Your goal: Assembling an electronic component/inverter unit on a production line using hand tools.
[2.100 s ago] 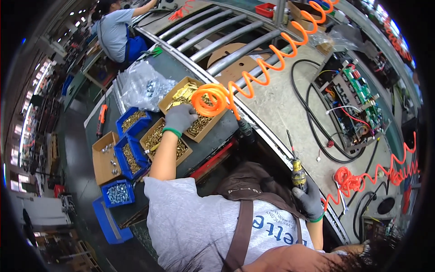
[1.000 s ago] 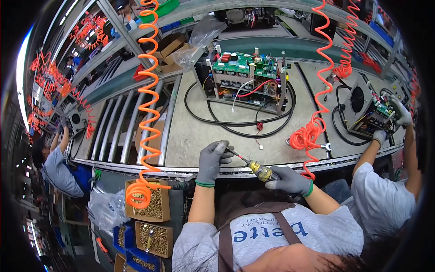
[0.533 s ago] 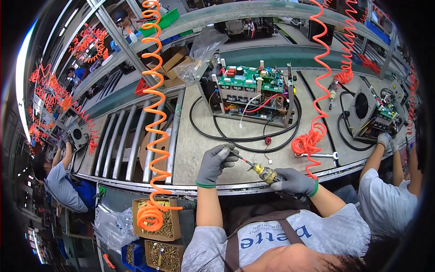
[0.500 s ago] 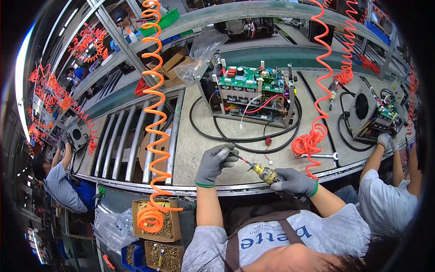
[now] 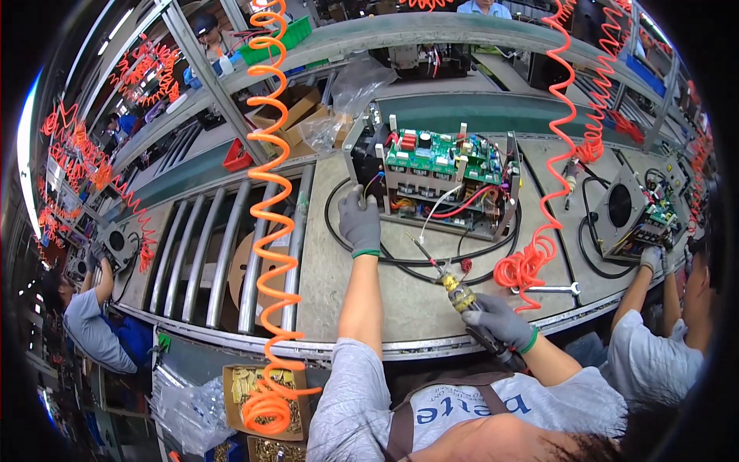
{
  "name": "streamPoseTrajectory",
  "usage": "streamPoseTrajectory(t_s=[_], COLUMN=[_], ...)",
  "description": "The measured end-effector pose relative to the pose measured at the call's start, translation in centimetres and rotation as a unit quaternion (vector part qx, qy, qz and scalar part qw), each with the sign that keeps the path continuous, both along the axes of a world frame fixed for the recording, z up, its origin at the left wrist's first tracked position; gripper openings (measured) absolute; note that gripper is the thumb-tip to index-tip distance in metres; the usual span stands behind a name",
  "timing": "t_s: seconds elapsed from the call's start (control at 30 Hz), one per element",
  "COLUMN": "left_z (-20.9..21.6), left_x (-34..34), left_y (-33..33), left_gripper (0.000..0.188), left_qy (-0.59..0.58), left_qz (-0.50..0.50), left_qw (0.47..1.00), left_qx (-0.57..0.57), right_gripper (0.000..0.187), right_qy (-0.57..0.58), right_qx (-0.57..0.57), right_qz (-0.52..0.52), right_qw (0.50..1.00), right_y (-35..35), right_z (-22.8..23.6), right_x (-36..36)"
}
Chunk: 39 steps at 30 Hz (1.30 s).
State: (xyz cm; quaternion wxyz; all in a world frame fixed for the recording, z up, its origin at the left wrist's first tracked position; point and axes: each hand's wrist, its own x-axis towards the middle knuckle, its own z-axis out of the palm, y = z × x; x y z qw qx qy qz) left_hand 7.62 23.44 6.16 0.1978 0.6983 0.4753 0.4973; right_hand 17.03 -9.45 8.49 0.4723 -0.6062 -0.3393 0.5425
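An electronic unit [image 5: 446, 202] with an open metal chassis stands upright on the worktable, a green circuit board [image 5: 439, 156] on top. My left hand [image 5: 359, 225], in a grey glove, is at the unit's lower left corner, fingers bent against the dark end panel. Whether a small part is between those fingers is hidden. My right hand [image 5: 499, 319], also gloved, is closed around a yellow and black power screwdriver [image 5: 460, 295]. Its long bit points up and left toward the unit's front, near a loose white-tipped wire [image 5: 439, 206]. A black cable [image 5: 400, 262] loops around the unit.
Orange coiled hoses [image 5: 271, 192] hang at left and right. A wrench [image 5: 550, 289] lies right of the unit. Metal rollers [image 5: 223, 262] are on the left; boxes of brass-coloured screws [image 5: 258, 385] stand below. A co-worker's gloved hand [image 5: 652, 258] touches another unit [image 5: 627, 212] at right.
My left hand has left the screwdriver's tip and reached forward to the unit's left corner. My right hand has shifted slightly right and down, the screwdriver now pointing more steeply forward.
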Motion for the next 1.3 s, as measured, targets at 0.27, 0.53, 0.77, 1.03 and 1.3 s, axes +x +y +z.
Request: streamPoseTrajectory(t_s=[0.27, 0.53, 0.77, 1.03, 1.3], left_z=[-0.6, -0.9, 0.8, 1.0, 0.1], left_x=[1.1, -0.1, -2.5, -1.9, -1.5], left_y=[2.7, 2.9, 0.8, 0.1, 0.0], left_gripper=[0.021, 0.022, 0.030, 0.033, 0.029], left_qy=[0.077, 0.099, -0.083, -0.069, -0.108], left_qz=[0.007, -0.045, -0.260, -0.260, -0.224], left_qw=[0.985, 0.990, 0.895, 0.895, 0.910], left_qx=[0.157, 0.086, -0.353, -0.355, -0.331], right_gripper=[0.031, 0.033, 0.032, 0.028, 0.031], right_qy=[0.071, 0.129, 0.198, 0.215, 0.230], right_qx=[-0.030, -0.031, -0.048, -0.043, -0.053], right_qz=[-0.045, -0.059, -0.053, -0.066, -0.077], right_qw=[0.996, 0.989, 0.978, 0.973, 0.969], right_y=[0.3, 0.8, 3.6, 5.8, 6.7], right_z=[0.2, -0.7, -0.8, -1.8, -1.6], right_x=[-0.5, -0.9, -2.3, -3.2, -3.3])
